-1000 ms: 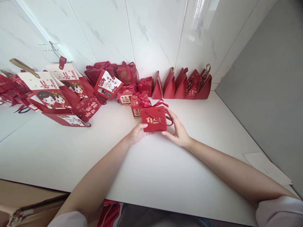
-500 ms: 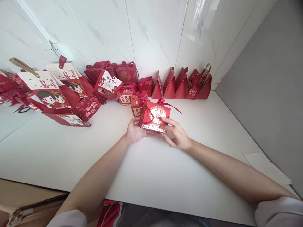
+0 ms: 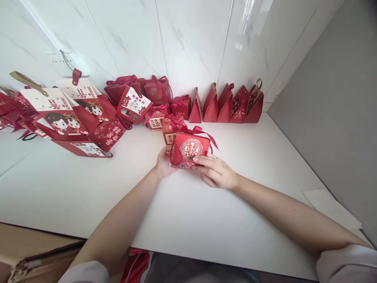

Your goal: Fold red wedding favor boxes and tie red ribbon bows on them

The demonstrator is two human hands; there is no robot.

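Observation:
Between my hands is a red gift box (image 3: 180,146) with a round gold emblem, a twisted red cord and a ribbon bow on top. My left hand (image 3: 165,163) supports its left side and underside, with most of its fingers hidden behind the box. My right hand (image 3: 216,169) grips the lower right, its fingers lying across the front face. Just behind stands a small red-and-cream box (image 3: 170,138) with a ribbon, partly covered by the held one.
Along the tiled wall, several red pointed boxes (image 3: 225,106) stand in a row on the white table (image 3: 188,220). Left of them are ribboned boxes (image 3: 157,92) and tall handled boxes (image 3: 63,118). White paper (image 3: 331,206) lies at the right edge; a cardboard box (image 3: 32,245) is below left.
The gift box has tilted, so its front faces me more upright and its glare is gone. My right-hand fingers have shifted slightly left along its front.

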